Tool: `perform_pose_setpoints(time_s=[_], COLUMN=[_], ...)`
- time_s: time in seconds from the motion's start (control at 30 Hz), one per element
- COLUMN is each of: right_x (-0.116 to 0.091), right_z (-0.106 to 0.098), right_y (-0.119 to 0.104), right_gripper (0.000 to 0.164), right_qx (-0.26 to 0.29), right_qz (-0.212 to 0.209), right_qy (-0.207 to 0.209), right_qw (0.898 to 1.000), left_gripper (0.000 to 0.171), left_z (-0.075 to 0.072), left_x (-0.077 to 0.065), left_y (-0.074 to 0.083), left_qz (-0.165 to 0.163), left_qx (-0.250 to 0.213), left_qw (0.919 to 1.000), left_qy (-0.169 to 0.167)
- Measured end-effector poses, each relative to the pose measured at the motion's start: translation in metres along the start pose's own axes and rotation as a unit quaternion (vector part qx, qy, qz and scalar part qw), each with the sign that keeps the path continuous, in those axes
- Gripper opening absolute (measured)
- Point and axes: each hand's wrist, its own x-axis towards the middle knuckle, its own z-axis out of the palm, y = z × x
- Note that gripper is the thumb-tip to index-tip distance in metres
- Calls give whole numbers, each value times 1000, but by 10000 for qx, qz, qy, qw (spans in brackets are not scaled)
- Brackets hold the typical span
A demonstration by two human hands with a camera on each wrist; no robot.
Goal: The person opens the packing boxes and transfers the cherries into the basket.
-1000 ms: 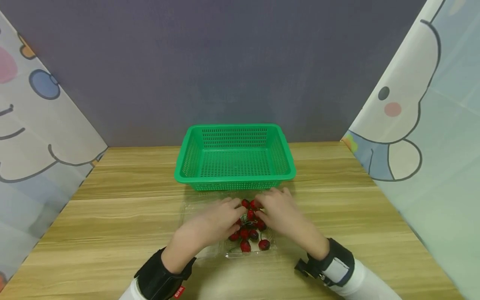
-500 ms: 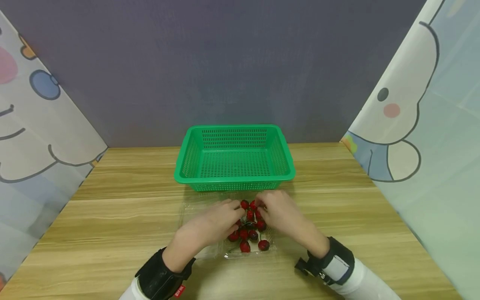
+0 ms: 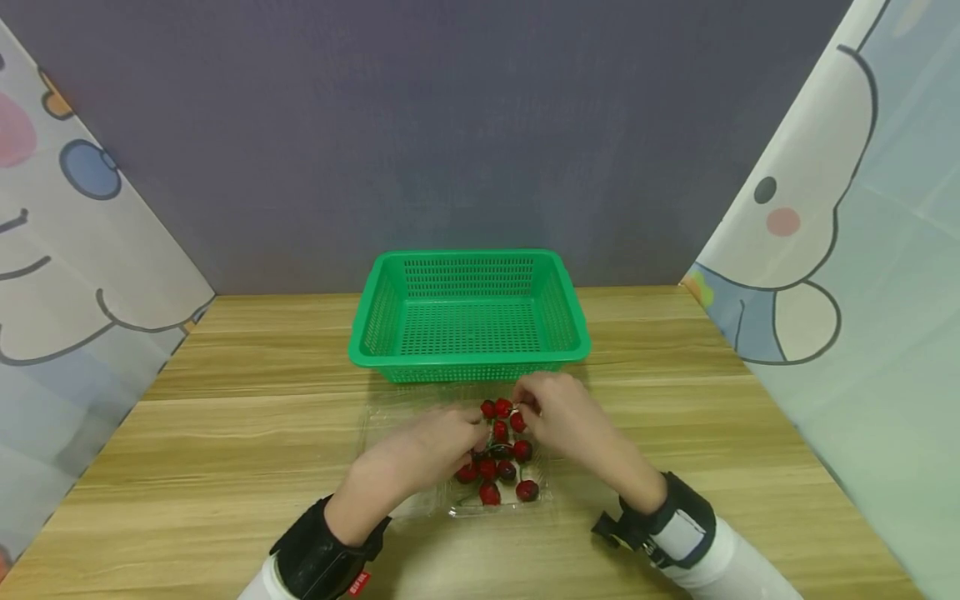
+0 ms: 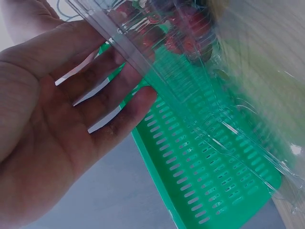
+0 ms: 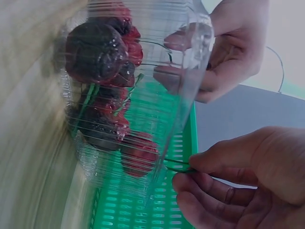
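In the head view, a clear plastic clamshell box (image 3: 468, 510) holds several dark red cherries (image 3: 489, 493) with green stems. My right hand (image 3: 562, 417) is at the box's far right corner. The right wrist view shows its thumb and forefinger pinching thin green stems (image 5: 177, 166), which lead to a cherry (image 5: 139, 153) inside the box wall. My left hand (image 3: 427, 446) reaches over the box's left side among the cherries. In the left wrist view its fingers (image 4: 114, 88) are loosely bent behind the clear plastic, with gaps between them; its fingertips are partly blurred by the plastic.
Just behind the box stands a green slotted plastic basket (image 3: 468, 358) with nothing in it. The box's transparent lid (image 3: 382, 408) lies folded out to the left on the wooden table (image 3: 247, 417). A dark wall panel (image 3: 465, 125) rises at the back.
My right hand has drawn its fingers together and shifted slightly up and right, a cherry at its fingertips shifting with it. My left hand has barely moved.
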Motion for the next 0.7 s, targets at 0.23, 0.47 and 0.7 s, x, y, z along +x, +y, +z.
perform_pose_setpoints(time_s=[0.23,0.47,0.7], right_x=[-1,0,0], right_z=[-4,-11,-18], right_y=[0,1,2], right_gripper=[14,14,13], right_qx=[146,431,499], right_qz=[-121,-297,-344], right_qy=[148,322,395], right_qw=[9997,9981,9974], left_gripper=[26,27,21], left_z=[2,2,2], left_x=[1,3,3], left_y=[0,1,3], left_qz=[123,182,236], left_qx=[-156,-235,-463], left_qw=[9998,9996,9986], left_qy=[70,19,-128])
